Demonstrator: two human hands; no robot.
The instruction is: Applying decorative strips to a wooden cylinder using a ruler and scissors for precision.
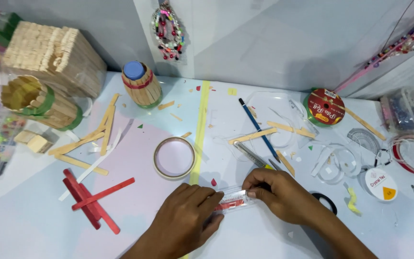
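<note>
Both hands meet low in the middle of the table over a short red stick wrapped in clear tape (235, 200). My left hand (184, 221) presses down on the stick's left end with its fingertips. From the right, my right hand (283, 194) pinches the stick's other end between thumb and fingers. A roll of tape (174, 158) lies just above the left hand. A cutter knife with a yellow tip (253, 157) and a blue pencil (258, 128) lie above the right hand.
Several red sticks (92, 198) lie at the lower left, plain wooden sticks (94, 136) above them. Stick-built pots (39, 102) and a small barrel (141, 85) stand at the back left. Ribbon spool (324, 107), thread spools (380, 184) and bead boxes (410, 110) crowd the right.
</note>
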